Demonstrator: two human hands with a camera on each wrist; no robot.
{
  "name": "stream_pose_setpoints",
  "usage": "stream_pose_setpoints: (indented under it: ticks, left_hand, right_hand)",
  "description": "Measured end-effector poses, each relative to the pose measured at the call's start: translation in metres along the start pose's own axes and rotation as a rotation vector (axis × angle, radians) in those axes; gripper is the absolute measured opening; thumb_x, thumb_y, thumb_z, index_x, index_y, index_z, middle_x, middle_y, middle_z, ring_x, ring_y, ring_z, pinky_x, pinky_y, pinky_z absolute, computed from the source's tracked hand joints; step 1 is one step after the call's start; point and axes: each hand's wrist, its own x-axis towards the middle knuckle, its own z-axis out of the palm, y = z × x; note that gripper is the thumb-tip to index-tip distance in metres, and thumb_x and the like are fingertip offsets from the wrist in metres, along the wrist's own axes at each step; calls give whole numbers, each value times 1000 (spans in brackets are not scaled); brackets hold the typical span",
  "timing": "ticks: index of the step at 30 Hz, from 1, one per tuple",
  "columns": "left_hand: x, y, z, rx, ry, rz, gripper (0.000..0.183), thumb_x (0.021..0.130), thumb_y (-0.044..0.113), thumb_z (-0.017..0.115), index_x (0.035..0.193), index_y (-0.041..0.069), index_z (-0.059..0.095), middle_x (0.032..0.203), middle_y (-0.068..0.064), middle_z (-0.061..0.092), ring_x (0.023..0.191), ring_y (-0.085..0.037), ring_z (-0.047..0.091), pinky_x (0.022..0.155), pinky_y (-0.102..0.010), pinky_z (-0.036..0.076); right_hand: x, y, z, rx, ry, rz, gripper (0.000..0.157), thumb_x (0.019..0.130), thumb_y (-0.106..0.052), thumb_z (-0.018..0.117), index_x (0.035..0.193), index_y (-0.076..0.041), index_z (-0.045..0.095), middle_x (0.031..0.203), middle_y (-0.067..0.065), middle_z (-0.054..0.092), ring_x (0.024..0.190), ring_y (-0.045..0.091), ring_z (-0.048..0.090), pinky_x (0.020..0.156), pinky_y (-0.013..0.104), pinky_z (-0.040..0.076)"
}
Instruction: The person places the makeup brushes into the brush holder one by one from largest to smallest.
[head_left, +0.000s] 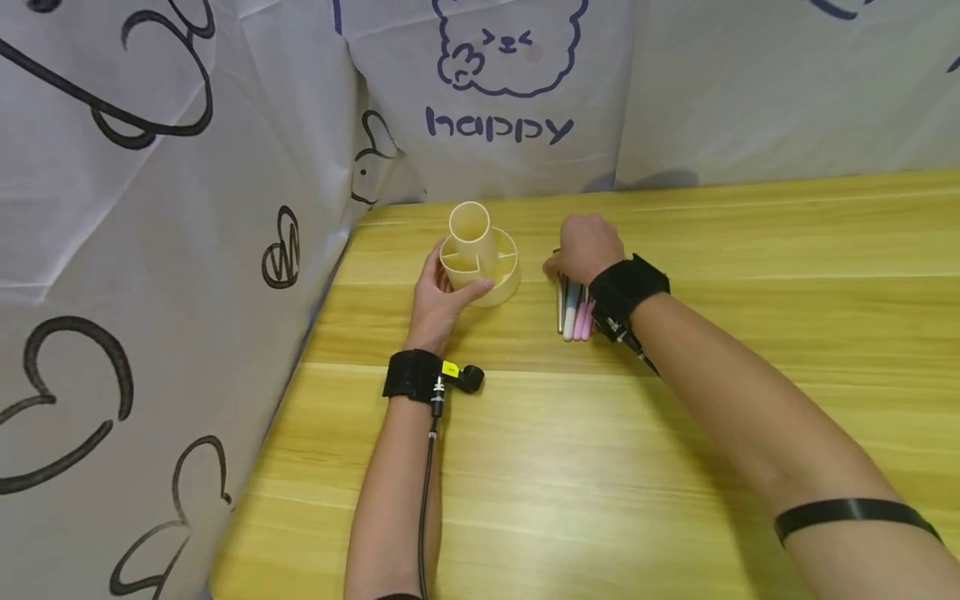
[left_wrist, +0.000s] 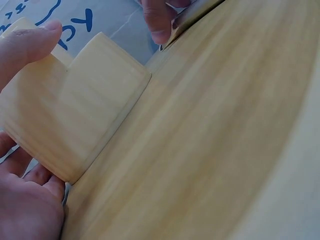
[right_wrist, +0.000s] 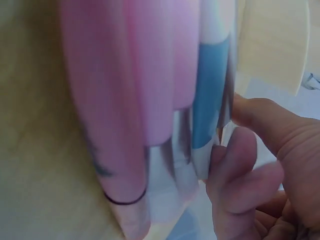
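Observation:
My left hand [head_left: 437,307] grips a cream pen holder [head_left: 508,282] from its left side, thumb over the near rim. The holder stands upright on the table, with a tall round tube [head_left: 486,244] rising above low divided compartments. To its right, my right hand [head_left: 591,248] bends over a row of several slim pens lying side by side. Its thumb and forefinger pinch the silver pen [head_left: 560,310] at the row's left end. Beside that lie a blue-and-white pen [right_wrist: 210,95] and pink pens [right_wrist: 105,100]. In the head view the hand hides the pens' far ends.
The wood-patterned table [head_left: 570,467] reaches back to a white cloth [head_left: 675,100] with line drawings and the word "happy". Another white cloth [head_left: 202,275] hangs along the left edge. Black bands with small cameras and cables circle both wrists.

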Motion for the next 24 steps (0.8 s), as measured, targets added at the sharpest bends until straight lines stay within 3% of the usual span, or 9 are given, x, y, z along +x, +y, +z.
stream_pose_setpoints:
  ticks: [15, 24]
  left_hand:
    - [0, 2, 2, 36, 1, -2, 94, 75, 8, 80, 152, 12, 26, 148, -2, 38, 135, -14, 36, 110, -29, 32]
    - [-1, 1, 1, 37, -3, -3, 91, 76, 10, 80, 151, 15, 29, 146, -1, 40, 133, -13, 38, 109, -27, 33]
  right_hand:
    - [10, -2, 3, -20, -3, 31, 27, 75, -25, 76, 62, -6, 62, 68, 7, 60, 66, 27, 57, 55, 35, 47]
    - [2, -6, -8, 5, -63, 79, 34, 79, -32, 73, 59, -9, 58, 52, 2, 55, 45, 17, 54, 50, 30, 44]
